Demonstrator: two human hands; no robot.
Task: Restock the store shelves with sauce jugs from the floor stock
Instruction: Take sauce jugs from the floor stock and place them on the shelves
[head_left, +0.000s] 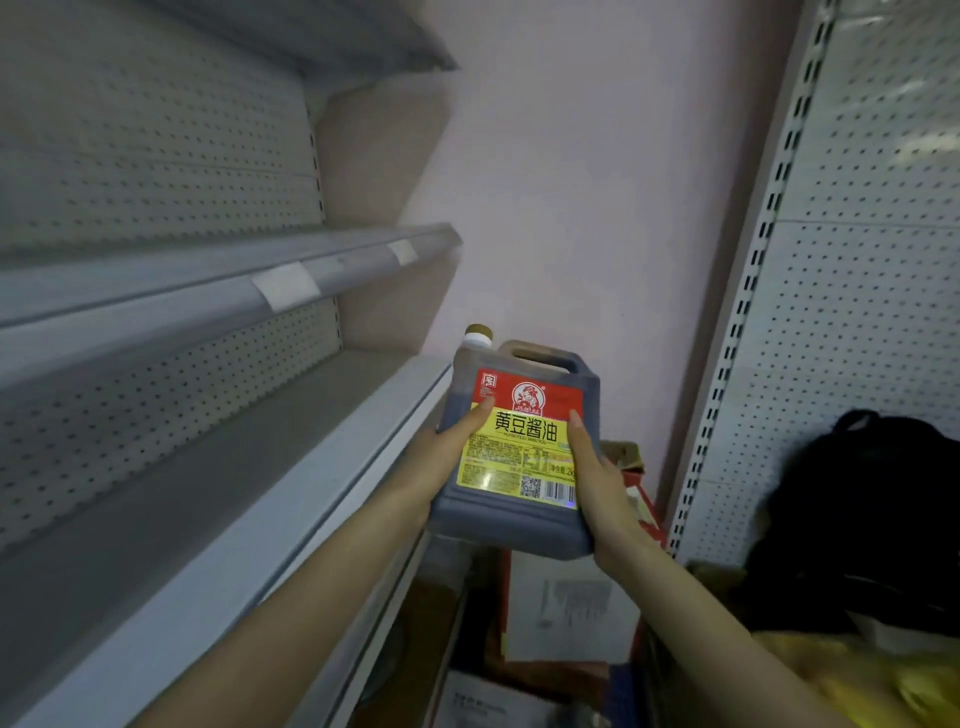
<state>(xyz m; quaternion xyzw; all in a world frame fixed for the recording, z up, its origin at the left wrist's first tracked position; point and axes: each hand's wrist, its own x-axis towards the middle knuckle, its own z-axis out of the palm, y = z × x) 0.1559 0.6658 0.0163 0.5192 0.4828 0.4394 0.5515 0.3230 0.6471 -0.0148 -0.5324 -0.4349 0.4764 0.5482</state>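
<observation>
The sauce jug hangs in the air between both hands, roughly upright. It is just off the front lip of the lower shelf, toward the shelf's far end, with cardboard boxes on the floor beneath it. The left hand clamps one side and the right hand the other. Each thumb lies flat over the label; the other fingers go round behind, where I can't see them.

To my eye the move is to carry it left over that lip, base leading and cap uppermost. Then set it flat on the board and slide it back toward the perforated panel, label facing out. The two-sided grip suits a jug that looks full and heavy, and the moulded handle on top is free if one hand must let go.

The jug is squarish plastic with rounded corners, dark with sauce, and its glossy red-and-yellow label catches the light. The shelf is smooth, pale painted metal with a raised front rail. The upper shelf carries paper tags along its edge. Near on the right slumps a soft black bag.
</observation>
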